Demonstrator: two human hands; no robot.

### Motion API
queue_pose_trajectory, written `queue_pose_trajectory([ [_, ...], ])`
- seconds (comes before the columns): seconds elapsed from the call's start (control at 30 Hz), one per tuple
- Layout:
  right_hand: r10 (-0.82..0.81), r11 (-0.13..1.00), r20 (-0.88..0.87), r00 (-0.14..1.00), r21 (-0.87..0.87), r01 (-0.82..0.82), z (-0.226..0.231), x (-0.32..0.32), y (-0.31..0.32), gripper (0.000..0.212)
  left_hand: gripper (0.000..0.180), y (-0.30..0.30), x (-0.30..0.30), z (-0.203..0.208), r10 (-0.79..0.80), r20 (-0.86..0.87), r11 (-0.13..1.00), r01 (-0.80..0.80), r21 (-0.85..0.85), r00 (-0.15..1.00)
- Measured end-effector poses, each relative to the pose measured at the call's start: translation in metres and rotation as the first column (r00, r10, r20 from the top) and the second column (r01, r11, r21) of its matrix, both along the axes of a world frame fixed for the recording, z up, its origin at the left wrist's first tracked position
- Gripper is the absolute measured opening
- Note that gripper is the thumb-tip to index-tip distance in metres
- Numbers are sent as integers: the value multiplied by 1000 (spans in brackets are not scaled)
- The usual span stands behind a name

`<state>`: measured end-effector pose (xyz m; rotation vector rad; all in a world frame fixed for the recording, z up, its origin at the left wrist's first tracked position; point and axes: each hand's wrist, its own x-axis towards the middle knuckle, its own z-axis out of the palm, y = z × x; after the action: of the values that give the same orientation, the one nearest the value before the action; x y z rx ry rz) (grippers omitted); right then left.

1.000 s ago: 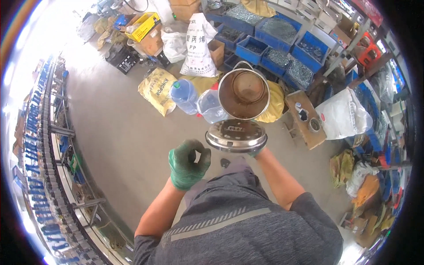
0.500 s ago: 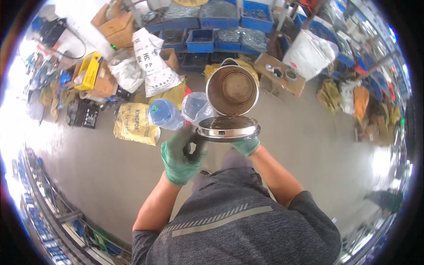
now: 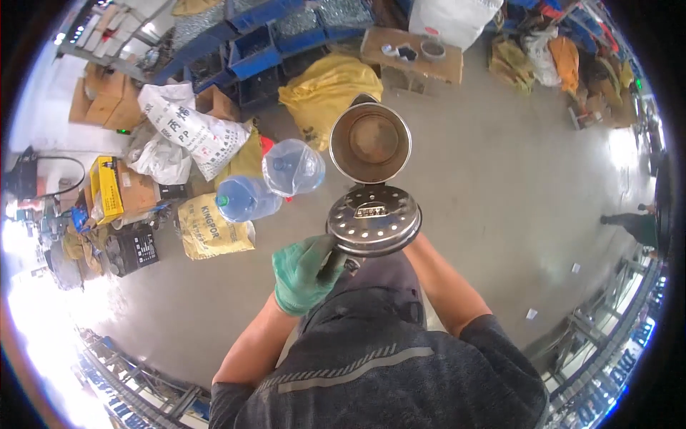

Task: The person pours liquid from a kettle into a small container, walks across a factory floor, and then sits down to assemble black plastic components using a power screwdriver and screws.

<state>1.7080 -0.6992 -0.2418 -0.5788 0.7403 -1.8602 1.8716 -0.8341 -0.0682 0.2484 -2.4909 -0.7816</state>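
Clearly, lid (image 3: 373, 222) stands open, baring kettle (image 3: 370, 143) interior to my remote view; left hand (image 3: 306, 275) curled at lid's near-left edge, perhaps pinching it; right hand hidden by lid, grip untellable.

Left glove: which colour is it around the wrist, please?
The left glove is green there, clearest in the head view.

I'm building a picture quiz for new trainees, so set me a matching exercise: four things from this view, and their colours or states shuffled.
Things:
1. metal lid
2. left hand
3. green-capped bottle
4. metal vessel

Colours or states:
A. see-through, blue-tinted
B. open-mouthed, brownish inside
C. shiny, ringed with bright dots
D. wearing a green glove

Pairs: 1-C, 2-D, 3-A, 4-B
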Motion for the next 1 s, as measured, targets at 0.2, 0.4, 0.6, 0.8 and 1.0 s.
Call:
queue_pose_trajectory([
  [0.2,-86,996,685,724,30,89,-162,2,21,40,35,-5,-43,-138,-121,188,986,96,135,975],
  [0.4,-733,633,636,240,768,-100,-309,-12,-9,50,51,-5,-53,-340,-238,413,966,171,192,879],
  [0.6,-540,841,637,551,441,314,-612,-10,129,49,65,27,-85,-531,-374,488,908,204,367,789],
  [0.8,-408,901,818,406,290,322,-639,-32,64,52,65,13,-87,-608,-370,526,891,131,435,766],
  [1.0,-590,807,676,442,490,329,-702,-51,118,50,60,32,-115,-625,-391,515,897,189,401,763],
])
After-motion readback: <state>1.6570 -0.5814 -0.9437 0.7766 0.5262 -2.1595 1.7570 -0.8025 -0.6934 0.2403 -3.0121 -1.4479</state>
